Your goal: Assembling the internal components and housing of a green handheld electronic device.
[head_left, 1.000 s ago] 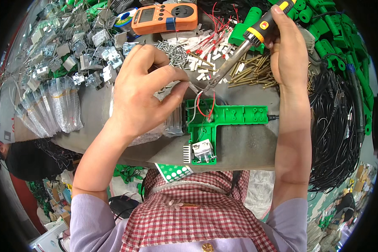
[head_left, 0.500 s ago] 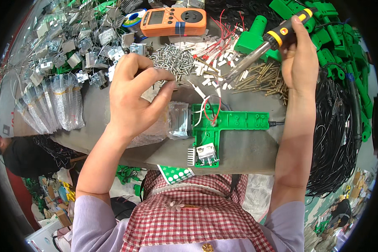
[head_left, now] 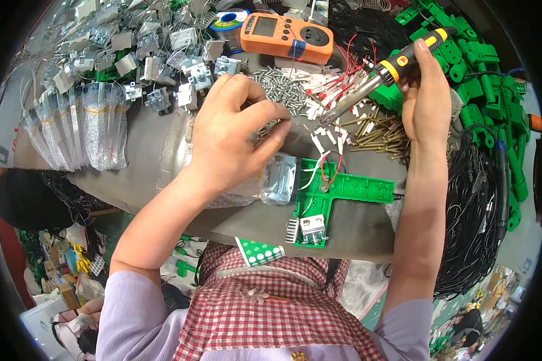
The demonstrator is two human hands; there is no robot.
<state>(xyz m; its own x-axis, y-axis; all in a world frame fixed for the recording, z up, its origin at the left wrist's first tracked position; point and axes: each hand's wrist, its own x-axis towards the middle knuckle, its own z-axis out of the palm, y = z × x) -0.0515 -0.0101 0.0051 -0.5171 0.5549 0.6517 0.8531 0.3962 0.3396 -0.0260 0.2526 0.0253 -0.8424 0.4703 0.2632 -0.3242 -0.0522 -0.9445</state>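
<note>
My right hand [head_left: 426, 99] is wrapped round the black-and-yellow handle of an electric-looking screwdriver [head_left: 406, 60]. Its long shaft points down and left, the tip above small white connectors [head_left: 326, 96]. Thumb and fingertips of my left hand [head_left: 238, 129] come together beside a pile of short silver screws [head_left: 280, 90]; whatever they pinch is hidden. Below, an open green T-shaped plastic housing half [head_left: 355, 188] lies on the bench, with red and white wires [head_left: 325, 174] in it. A metal plate part [head_left: 281, 178] sits at its left end, and a white switch-like block [head_left: 312, 228] rests in its lower arm.
An orange meter [head_left: 287, 37] and a solder spool [head_left: 229, 23] stand at the back. Brass screws [head_left: 382, 135] lie right of the connectors. Metal-and-white parts [head_left: 150, 66] and bagged strips [head_left: 102, 129] fill the left; green housings [head_left: 464, 60] and coiled black cables [head_left: 470, 234] the right.
The view has shifted, so the bench things appear farther right. My left hand stays by the silver screws, fingers bent. The screwdriver has moved slightly left over the bench, still in my right hand.
</note>
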